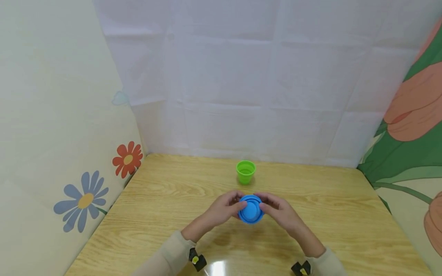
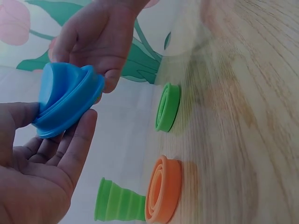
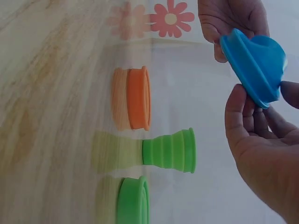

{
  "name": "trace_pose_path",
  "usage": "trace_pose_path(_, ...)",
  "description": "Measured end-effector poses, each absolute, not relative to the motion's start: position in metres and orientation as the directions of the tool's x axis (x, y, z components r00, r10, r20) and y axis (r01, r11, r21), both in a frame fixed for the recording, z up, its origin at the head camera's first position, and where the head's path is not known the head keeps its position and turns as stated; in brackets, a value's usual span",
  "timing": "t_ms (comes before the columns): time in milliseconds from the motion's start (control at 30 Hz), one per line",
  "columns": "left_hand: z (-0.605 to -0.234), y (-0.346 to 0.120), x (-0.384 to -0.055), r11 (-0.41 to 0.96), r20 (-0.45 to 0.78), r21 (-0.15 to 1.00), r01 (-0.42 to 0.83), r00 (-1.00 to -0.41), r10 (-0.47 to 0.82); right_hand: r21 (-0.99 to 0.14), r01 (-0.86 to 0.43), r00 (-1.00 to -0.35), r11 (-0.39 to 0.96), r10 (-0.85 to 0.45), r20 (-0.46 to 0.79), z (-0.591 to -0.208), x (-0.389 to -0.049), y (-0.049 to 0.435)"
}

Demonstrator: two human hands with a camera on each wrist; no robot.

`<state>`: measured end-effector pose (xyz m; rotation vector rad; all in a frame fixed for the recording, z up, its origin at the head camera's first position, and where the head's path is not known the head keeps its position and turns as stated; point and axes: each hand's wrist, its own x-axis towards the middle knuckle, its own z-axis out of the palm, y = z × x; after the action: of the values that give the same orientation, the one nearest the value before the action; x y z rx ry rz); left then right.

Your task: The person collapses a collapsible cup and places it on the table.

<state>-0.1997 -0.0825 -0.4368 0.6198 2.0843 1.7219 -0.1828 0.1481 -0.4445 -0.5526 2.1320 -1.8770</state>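
Observation:
A blue collapsible cup (image 1: pixel 251 211) is held above the table between both hands, its folded rings and base turned up toward the head camera. In the left wrist view the blue cup (image 2: pixel 65 102) looks partly pushed out, with its base slanted to one side. My left hand (image 1: pixel 221 210) grips its left side, thumb on the face and fingers beneath. On the opposite side my right hand (image 1: pixel 281 214) pinches the rim the same way. Behind the hands a light green collapsible cup (image 1: pixel 246 172) stands upright and extended.
On the wooden table (image 1: pixel 165 191) lie a flattened orange cup (image 3: pixel 138 98) and a flattened green cup (image 2: pixel 168 107), one on each side of the extended green one; the hands hide both from the head view. A white cloth (image 1: pixel 221 76) hangs behind the table.

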Motion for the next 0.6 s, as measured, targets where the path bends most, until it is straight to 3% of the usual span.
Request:
trace_pose_path(167, -0.4373, -0.0843, -0.201, 0.129, 0.004, 0.988, 0.084, -0.854, 0.521, -0.989, -0.144, -0.877, 0.035, -0.468, 0.112, -0.4458, -0.1815, 0.1486)
trace_pose_path(400, -0.4376, -0.0827, -0.1994, 0.091, 0.005, 0.993, 0.072, -0.808, 0.589, -0.981, -0.165, -0.856, 0.099, -0.509, 0.093, -0.4415, -0.1815, 0.1487)
trace_pose_path(600, -0.4353, -0.0816, -0.1971, 0.101, 0.025, 0.99, 0.097, -0.833, 0.553, -0.98, -0.179, -0.855, 0.092, -0.507, 0.108, -0.4422, -0.1818, 0.1483)
